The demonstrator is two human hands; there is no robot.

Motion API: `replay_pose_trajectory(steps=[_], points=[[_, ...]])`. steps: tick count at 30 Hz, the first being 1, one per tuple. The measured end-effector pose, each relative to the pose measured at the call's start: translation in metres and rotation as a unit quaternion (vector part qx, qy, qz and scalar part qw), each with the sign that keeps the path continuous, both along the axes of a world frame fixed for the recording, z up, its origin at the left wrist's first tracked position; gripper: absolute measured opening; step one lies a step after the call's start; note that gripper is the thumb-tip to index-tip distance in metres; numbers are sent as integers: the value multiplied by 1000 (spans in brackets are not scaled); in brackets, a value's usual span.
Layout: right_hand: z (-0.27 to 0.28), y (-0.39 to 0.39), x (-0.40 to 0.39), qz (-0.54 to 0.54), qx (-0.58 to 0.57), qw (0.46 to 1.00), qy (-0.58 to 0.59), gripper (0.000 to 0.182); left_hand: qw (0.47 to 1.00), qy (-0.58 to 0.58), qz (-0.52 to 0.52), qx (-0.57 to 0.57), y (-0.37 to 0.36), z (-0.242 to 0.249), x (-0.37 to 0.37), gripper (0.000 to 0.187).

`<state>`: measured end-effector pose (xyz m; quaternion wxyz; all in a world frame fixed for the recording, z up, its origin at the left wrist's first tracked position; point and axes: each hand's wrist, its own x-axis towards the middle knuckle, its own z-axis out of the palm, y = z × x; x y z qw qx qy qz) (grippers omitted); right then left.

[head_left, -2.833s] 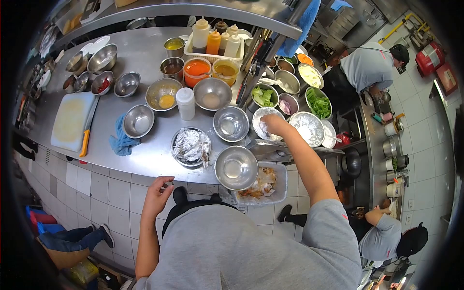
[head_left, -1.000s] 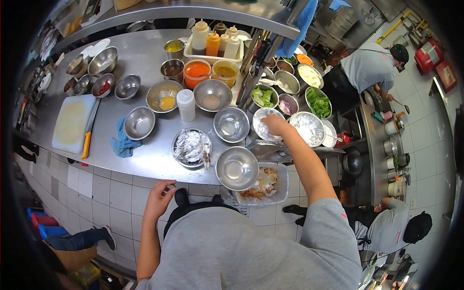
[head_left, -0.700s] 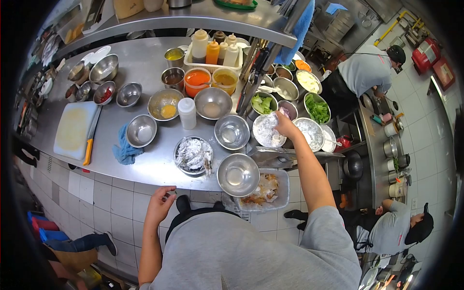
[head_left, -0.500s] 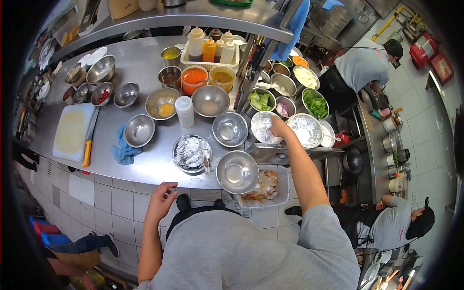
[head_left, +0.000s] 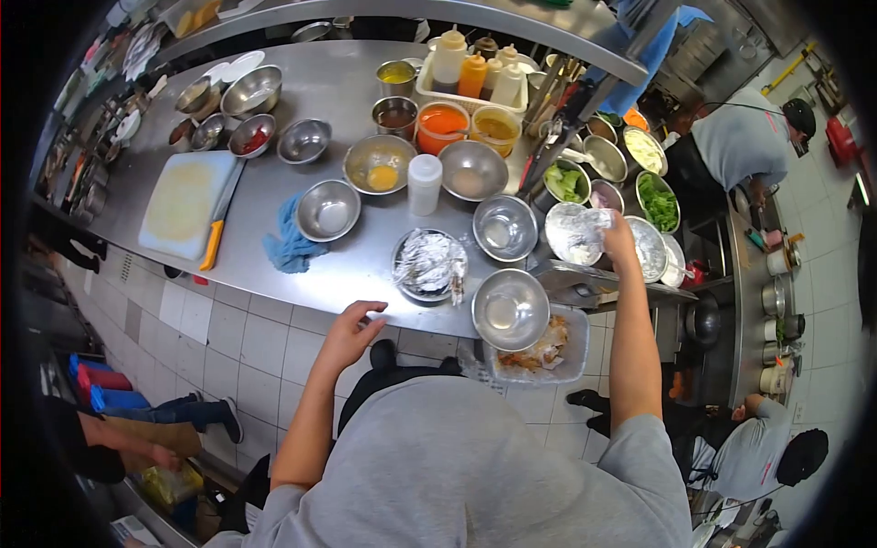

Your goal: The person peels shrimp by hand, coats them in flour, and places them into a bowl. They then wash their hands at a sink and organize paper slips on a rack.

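My right hand (head_left: pixel 618 239) is at the right rim of a round container of white flour-like powder (head_left: pixel 571 239). Its fingers are curled together and coated white, seemingly round a pinch of that powder. Near the front edge of the steel table hovers my left hand (head_left: pixel 351 334), fingers apart and holding nothing. Just beyond it, a metal bowl holds a heap of pieces coated in white powder (head_left: pixel 429 263); what lies under the coating I cannot make out. A bare metal bowl (head_left: pixel 510 310) stands at the table edge between my hands.
Several mixing bowls, one with an egg yolk (head_left: pixel 382 177), stand around a squeeze bottle (head_left: pixel 424 184). At left lie a cutting board (head_left: pixel 189 203), a knife (head_left: pixel 216 236) and a blue cloth (head_left: pixel 290 245). A plastic tub (head_left: pixel 574 352) sits below the edge. Co-workers (head_left: pixel 744 137) stand at right.
My right hand has lifted slightly out of the powder toward the container's right rim, its fingers now more visible. The view has shifted, moving the table rightward in frame. My left hand stays open.
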<state>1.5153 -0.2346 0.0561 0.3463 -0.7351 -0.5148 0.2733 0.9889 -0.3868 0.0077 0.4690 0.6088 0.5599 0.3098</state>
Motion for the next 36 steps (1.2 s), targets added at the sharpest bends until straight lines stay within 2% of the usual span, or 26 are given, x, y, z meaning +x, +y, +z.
replay_pose_trajectory(steps=[1,2,4,6,8,9,11,12,13,14,16,17,19,22,26,28,29,30,32,36], points=[[5,-2,-4,9,4,999,43,37,1000,2,-3,15,6,-5,-1,31],[7,-4,-11,8,2,999,44,37,1000,2,-4,13,11,-10,1,31],[16,-12,-34,-33,21,961,273,34,976,-163,63,-127,25,-18,7,35],[14,-17,-58,15,13,953,302,36,972,-185,58,-134,38,-34,12,41],[-14,-21,-85,9,3,954,300,32,947,-245,98,-183,50,-40,21,44],[0,-32,-116,-3,-27,953,300,34,949,-242,81,-188,57,-49,21,48],[-33,-32,-147,54,-32,906,420,39,954,-231,86,-173,66,-50,26,48],[-45,-32,-166,13,-60,920,386,37,958,-221,93,-156,70,-50,28,48],[-23,-41,-193,50,-71,910,405,37,964,-211,83,-141,74,-49,28,48],[-42,-38,-205,69,-58,914,395,39,964,-210,79,-141,77,-48,28,48],[-50,-36,-229,47,-51,931,358,38,984,-160,65,-50,81,-40,29,45],[-52,-36,-238,42,-49,932,358,38,984,-159,60,-51,84,-39,28,45],[-54,-35,-250,-9,-13,951,310,39,988,-140,59,1,89,-42,26,44],[-60,-43,-255,-78,2,926,369,39,990,-133,53,15,93,-45,20,43],[-109,-47,-256,-88,5,936,340,40,989,-138,40,-28,89,-54,16,45],[-112,-51,-268,-43,-64,990,117,43,991,-128,27,-17,89,-65,16,49],[-111,-50,-268,-14,-67,995,78,42,991,-129,26,-16,89,-69,15,49],[-116,-49,-265,-16,-67,995,77,42,989,-139,14,-46,88,-64,16,54],[-127,-45,-260,49,-69,991,103,52,986,-150,0,-77,86,-57,20,58],[-121,-47,-261,52,-63,991,110,49,964,-224,34,-141,87,-64,23,55]])
